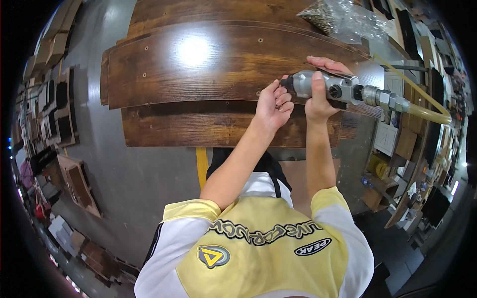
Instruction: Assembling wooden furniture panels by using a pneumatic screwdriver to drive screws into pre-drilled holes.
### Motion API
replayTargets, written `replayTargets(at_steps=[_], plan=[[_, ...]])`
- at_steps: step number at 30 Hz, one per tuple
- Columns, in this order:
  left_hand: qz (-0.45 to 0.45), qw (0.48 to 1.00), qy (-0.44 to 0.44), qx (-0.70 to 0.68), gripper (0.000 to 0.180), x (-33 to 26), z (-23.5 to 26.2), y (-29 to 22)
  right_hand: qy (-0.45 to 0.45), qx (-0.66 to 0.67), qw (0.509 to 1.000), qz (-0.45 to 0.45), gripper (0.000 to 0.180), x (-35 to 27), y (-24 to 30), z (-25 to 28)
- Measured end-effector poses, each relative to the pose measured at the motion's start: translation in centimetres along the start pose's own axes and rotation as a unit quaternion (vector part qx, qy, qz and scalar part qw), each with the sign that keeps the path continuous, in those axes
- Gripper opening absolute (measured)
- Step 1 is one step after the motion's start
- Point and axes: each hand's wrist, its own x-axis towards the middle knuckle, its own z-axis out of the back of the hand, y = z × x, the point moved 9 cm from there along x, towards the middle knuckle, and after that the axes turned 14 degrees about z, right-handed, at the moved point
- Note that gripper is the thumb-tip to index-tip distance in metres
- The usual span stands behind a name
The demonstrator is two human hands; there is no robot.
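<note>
Silver-grey pneumatic hand tool with a black nose (302,84), held lengthwise above the right part of a dark brown wood-grain panel (198,87), nose toward the left. Right hand (319,103): wrapped around the tool's body. Left hand (274,105): fingers curled narrow at the nose; whether they pinch it or some small piece cannot be told. A translucent yellowish hose (430,115) joins the tool's rear through a metal coupling (381,97). Beyond lies a clear plastic bag of small hardware (343,21).
</note>
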Motion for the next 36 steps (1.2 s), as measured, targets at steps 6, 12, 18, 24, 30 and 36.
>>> replayTargets(at_steps=[6,12,18,24,30,36], plan=[[-0.016,0.998,-0.032,-0.044,0.024,0.0,0.7,-0.1,0.05,0.025,0.998,-0.006,0.033,-0.3,-1.6,-1.3],[0.009,0.993,-0.083,0.082,0.026,-6.3,4.0,1.2,0.067,0.033,0.997,0.012,0.032,1.4,-4.3,-2.8],[-0.036,0.978,-0.136,0.152,0.019,-15.3,12.4,-1.2,0.078,0.064,0.994,0.043,0.026,4.3,-8.4,-6.6],[-0.044,0.963,-0.193,0.182,0.019,-17.1,13.6,-1.9,0.074,0.027,0.996,-0.031,0.024,4.5,-10.6,-7.1],[-0.032,0.975,-0.135,0.174,0.013,-16.9,12.6,-2.0,0.093,-0.049,0.994,0.043,0.02,5.2,-8.5,-7.3],[-0.111,0.954,-0.179,0.212,0.017,-18.7,13.1,-4.6,0.045,0.06,0.997,-0.027,0.023,3.1,-9.1,-8.6]])
